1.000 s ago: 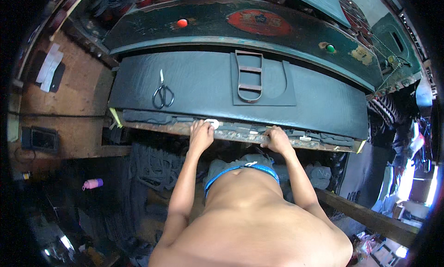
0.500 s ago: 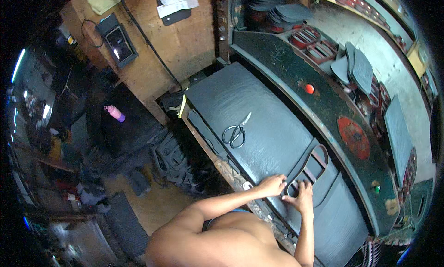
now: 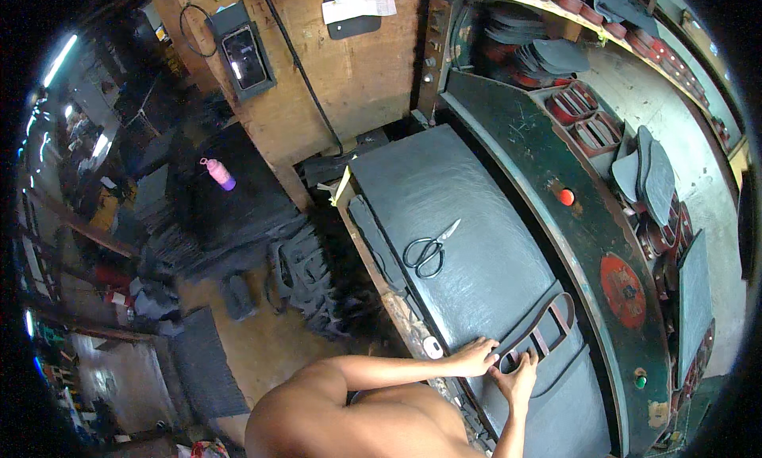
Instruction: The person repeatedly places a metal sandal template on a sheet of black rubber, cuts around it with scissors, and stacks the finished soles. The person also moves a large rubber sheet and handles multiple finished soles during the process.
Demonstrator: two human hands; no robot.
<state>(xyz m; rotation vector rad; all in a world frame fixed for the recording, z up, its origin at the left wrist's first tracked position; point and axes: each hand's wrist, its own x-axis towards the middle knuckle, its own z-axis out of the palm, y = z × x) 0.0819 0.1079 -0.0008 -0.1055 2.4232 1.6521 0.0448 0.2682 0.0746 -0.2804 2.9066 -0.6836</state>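
A dark, sole-shaped metal cutting die (image 3: 544, 331) with cross bars lies on a big dark grey rubber sheet (image 3: 468, 220) spread over the bed of a green press machine (image 3: 571, 244). My left hand (image 3: 475, 356) rests flat on the sheet at the near end of the die, fingers spread. Just right of it, my right hand (image 3: 517, 379) presses on the die's near end. Black-handled scissors (image 3: 427, 252) lie on the sheet farther up.
A red button (image 3: 565, 196) and a green button (image 3: 640, 382) sit on the machine's front. Shelves at the right hold more dies (image 3: 583, 117) and cut sole pieces (image 3: 651, 172). A pink bottle (image 3: 217, 173) stands on dark stacked sheets at the left. Offcuts (image 3: 305, 275) litter the floor.
My head has turned left, so the machine now runs diagonally. Both hands moved from the table's front edge onto the die's near end.
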